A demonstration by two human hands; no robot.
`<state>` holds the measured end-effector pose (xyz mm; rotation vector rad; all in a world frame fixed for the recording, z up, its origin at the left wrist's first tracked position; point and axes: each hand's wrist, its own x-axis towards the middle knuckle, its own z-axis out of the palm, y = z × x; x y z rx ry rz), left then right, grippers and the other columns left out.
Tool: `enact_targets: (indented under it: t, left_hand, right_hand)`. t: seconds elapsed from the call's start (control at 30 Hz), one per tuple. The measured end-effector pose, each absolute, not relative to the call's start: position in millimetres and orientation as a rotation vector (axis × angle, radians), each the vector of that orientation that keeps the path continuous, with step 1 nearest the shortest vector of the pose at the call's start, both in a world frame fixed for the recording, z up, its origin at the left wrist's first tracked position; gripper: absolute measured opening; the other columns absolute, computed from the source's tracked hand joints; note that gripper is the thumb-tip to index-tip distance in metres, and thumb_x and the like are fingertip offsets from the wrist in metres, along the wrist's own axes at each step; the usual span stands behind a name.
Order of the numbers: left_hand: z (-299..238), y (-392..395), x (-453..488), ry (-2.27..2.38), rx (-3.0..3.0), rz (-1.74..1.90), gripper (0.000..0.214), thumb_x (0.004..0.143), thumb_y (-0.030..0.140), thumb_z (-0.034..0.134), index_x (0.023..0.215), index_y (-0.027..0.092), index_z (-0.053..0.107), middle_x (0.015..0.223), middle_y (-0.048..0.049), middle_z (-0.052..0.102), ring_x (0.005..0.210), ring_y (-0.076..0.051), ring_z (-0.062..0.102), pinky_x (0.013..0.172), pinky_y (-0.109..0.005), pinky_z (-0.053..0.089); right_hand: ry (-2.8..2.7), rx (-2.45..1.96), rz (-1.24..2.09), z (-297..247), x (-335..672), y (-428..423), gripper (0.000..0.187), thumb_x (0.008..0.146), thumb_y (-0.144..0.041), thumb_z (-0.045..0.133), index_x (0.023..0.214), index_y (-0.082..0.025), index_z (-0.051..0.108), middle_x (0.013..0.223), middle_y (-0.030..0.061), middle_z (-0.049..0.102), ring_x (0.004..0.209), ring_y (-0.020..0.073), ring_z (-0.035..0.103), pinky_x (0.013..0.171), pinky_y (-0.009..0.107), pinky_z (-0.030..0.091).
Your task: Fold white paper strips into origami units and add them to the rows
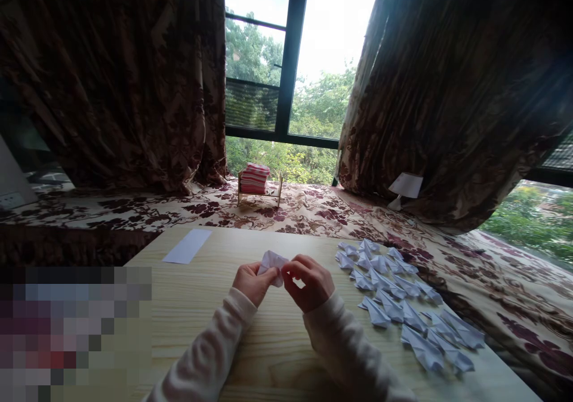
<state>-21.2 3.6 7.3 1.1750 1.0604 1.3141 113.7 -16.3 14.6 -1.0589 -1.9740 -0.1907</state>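
My left hand (254,283) and my right hand (310,283) meet above the middle of a light wooden table (215,330). Both pinch a small piece of folded white paper (273,262) held between them, just above the tabletop. Fingers of both hands are closed on its edges. To the right of my right hand lie several folded white paper shapes (403,300) spread in rows on the table. A flat white paper strip (187,246) lies at the table's far left part. Both sleeves are pale.
Behind the table runs a floral-covered ledge (313,211) with a small wooden rack of striped red cloth (255,181) and a small white lamp (403,188). Dark patterned curtains (111,80) frame a window (295,62). A blurred patch covers the lower left.
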Motion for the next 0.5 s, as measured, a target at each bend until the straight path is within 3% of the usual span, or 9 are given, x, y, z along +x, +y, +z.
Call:
enact_targets:
  t: [0.2,0.5]
  left_hand:
    - [-2,11,-24,1.073,1.117,1.302,0.013,0.052,0.026,0.068,0.046,0.016,0.065,0.040,-0.0004,0.057,0.041,-0.010,0.048,0.046,-0.023,0.037]
    - [-3,11,-24,1.071,1.102,1.293,0.019,0.051,0.035,0.071,0.051,0.016,0.066,0.045,-0.0006,0.059,0.045,-0.010,0.051,0.051,-0.023,0.040]
  right_hand:
    - [-2.120,-0.993,-0.391,20,116,-19,0.023,0.083,-0.017,0.042,0.071,-0.019,0.061,0.066,0.0037,0.055,0.062,0.0134,0.045,0.057,0.023,0.036]
    - [-2.139,-0.948,-0.386,22,118,-20,0.022,0.085,-0.015,0.041,0.078,-0.017,0.062,0.068,0.0049,0.056,0.064,0.0142,0.046,0.059,0.024,0.038]
